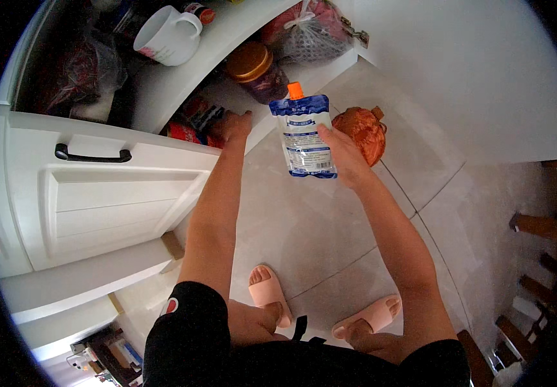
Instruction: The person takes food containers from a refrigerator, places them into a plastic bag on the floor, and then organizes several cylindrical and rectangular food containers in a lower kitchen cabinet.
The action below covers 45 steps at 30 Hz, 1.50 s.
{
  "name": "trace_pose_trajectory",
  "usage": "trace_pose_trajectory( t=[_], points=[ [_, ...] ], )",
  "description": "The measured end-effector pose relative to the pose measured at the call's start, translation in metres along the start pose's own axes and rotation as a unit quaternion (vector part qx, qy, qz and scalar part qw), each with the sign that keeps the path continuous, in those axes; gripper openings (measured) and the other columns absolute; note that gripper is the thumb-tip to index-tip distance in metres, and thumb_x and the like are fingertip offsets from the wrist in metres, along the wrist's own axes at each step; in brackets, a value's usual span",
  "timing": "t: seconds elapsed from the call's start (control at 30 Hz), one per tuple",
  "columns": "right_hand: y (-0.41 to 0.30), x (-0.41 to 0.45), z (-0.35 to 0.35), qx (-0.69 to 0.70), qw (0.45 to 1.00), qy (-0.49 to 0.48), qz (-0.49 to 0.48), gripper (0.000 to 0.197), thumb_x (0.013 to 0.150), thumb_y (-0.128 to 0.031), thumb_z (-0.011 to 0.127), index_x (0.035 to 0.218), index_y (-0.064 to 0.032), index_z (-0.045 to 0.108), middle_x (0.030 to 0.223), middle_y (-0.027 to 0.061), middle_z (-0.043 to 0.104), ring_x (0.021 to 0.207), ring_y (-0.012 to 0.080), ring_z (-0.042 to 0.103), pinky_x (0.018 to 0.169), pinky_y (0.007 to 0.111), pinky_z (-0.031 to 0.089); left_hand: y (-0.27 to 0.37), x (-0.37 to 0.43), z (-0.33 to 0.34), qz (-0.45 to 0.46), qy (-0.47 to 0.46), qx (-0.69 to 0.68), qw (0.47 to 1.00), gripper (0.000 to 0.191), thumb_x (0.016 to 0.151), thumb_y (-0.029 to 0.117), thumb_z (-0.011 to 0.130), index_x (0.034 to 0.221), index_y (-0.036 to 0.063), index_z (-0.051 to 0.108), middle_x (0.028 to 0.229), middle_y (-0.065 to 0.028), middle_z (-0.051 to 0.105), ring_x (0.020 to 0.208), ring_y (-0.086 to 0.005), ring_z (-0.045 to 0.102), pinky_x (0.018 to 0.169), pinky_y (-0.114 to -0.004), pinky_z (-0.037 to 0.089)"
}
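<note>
My right hand [348,155] grips a blue and white spouted pouch [302,140] by its right side. The pouch is upright with an orange screw cap, and small print covers the side facing me. My left hand [234,126] reaches into the lower shelf [302,80] of a white cabinet. It is beside a dark packet [206,116] and a red package [184,133]; most of its fingers are in shadow, so I cannot tell whether it grips anything. Farther along that shelf stands a jar with a gold lid [249,62].
A white mug [169,36] and a plastic bag [82,72] rest on the upper shelf. A tied clear bag [314,41] sits near the hinge of the open door [462,82]. An orange crinkled bundle [363,135] lies on the tiled floor. Wooden furniture legs [544,230] are at right.
</note>
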State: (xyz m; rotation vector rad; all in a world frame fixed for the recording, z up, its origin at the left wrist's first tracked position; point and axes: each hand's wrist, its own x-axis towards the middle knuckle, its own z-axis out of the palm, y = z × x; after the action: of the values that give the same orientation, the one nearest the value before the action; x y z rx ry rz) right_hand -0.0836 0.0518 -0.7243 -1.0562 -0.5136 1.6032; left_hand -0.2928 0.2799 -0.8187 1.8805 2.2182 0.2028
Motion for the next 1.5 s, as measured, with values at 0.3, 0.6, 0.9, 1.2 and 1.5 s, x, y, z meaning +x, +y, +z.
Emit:
trace_pose_trajectory(
  t=[0.3, 0.6, 0.9, 1.2, 1.5],
  points=[
    [0.001, 0.000, 0.002, 0.005, 1.000, 0.010, 0.005, 0.047, 0.093, -0.039, 0.045, 0.120, -0.0010, 0.050, 0.113, 0.0111, 0.060, 0.100, 0.0197, 0.059, 0.088, 0.031, 0.044, 0.008, -0.035, -0.011, 0.121, 0.049, 0.004, 0.991, 0.057, 0.077, 0.040, 0.057, 0.117, -0.0002, 0.051, 0.117, -0.0267, 0.051, 0.112, -0.0389, 0.046, 0.099, -0.048, 0.030],
    [0.002, -0.004, 0.006, 0.023, 1.000, 0.019, 0.008, 0.046, 0.094, -0.038, 0.042, 0.118, -0.0002, 0.051, 0.112, 0.0116, 0.060, 0.097, 0.0197, 0.061, 0.084, 0.030, 0.048, -0.014, -0.030, -0.020, 0.213, 0.033, 0.156, 0.964, 0.037, 0.079, 0.020, 0.061, 0.110, 0.0003, 0.053, 0.112, -0.0221, 0.050, 0.110, -0.0359, 0.045, 0.094, -0.044, 0.037],
    [-0.006, -0.013, 0.011, -0.002, 1.000, 0.021, -0.003, 0.047, 0.094, -0.039, 0.041, 0.120, -0.0007, 0.049, 0.112, 0.0114, 0.060, 0.096, 0.0194, 0.061, 0.084, 0.030, 0.048, -0.024, -0.040, -0.042, 0.316, 0.031, 0.204, 0.926, 0.030, 0.081, 0.014, 0.059, 0.109, 0.0041, 0.055, 0.105, -0.0195, 0.052, 0.099, -0.0329, 0.055, 0.081, -0.039, 0.050],
    [0.001, -0.010, 0.008, 0.032, 0.999, -0.013, -0.017, 0.046, 0.094, -0.039, 0.041, 0.121, -0.0020, 0.048, 0.113, 0.0110, 0.059, 0.097, 0.0189, 0.061, 0.084, 0.029, 0.049, 0.008, -0.088, -0.099, 0.391, 0.133, 0.186, 0.891, 0.020, 0.078, 0.017, 0.061, 0.094, 0.0056, 0.055, 0.092, -0.0116, 0.059, 0.082, -0.0266, 0.062, 0.071, -0.035, 0.053],
    [0.000, -0.013, 0.013, 0.088, 0.996, -0.027, -0.011, 0.044, 0.095, -0.033, 0.040, 0.126, -0.0028, 0.042, 0.119, 0.0123, 0.055, 0.104, 0.0221, 0.058, 0.088, 0.033, 0.049, 0.020, -0.119, -0.145, 0.424, 0.210, 0.048, 0.879, 0.018, 0.080, 0.017, 0.062, 0.094, 0.0069, 0.057, 0.084, -0.0096, 0.064, 0.080, -0.0269, 0.062, 0.069, -0.036, 0.051]
  ],
)
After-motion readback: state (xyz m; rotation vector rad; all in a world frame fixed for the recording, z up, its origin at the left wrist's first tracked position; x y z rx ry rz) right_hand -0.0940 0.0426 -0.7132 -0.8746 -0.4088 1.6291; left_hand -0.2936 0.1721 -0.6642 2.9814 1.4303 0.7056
